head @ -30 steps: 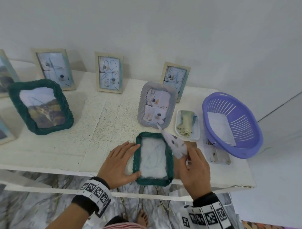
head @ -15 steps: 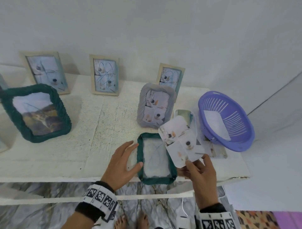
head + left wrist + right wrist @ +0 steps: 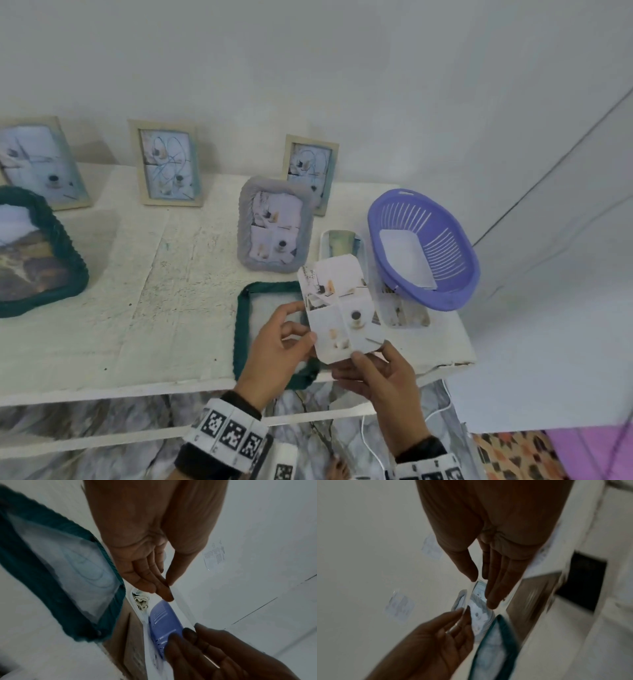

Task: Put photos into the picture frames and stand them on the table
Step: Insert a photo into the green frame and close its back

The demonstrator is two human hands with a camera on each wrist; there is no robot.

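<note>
Both hands hold one photo [image 3: 339, 310] in the air above the front right part of the table [image 3: 137, 308]. The right hand [image 3: 380, 380] pinches the photo's lower edge between thumb and fingers. The left hand [image 3: 277, 346] pinches its left edge, thumb on the printed face, fingers behind. The printed face points up toward the person; the photo is tilted, its top edge leaning toward the back.

Directly under the photo and the left hand, a green frame [image 3: 241, 329] lies flat at the table's front edge, with its lower end overhanging that edge. Its window shows a pale sheet with faint blue lines.

A grey frame [image 3: 275, 228] stands upright just behind the green frame and holds a photo. Three beige frames stand along the back edge by the wall: one at the left [image 3: 41, 161], one in the middle [image 3: 166, 162], one behind the grey frame [image 3: 313, 171]. Each holds a photo. A large green frame [image 3: 34, 250] stands near the left edge and is filled.

A purple basket [image 3: 424, 246] sits at the right edge with a white sheet inside. A white tray [image 3: 325, 240] lies between the basket and the grey frame, partly hidden by the held photo. More prints [image 3: 400, 308] lie flat in front of the basket.
</note>
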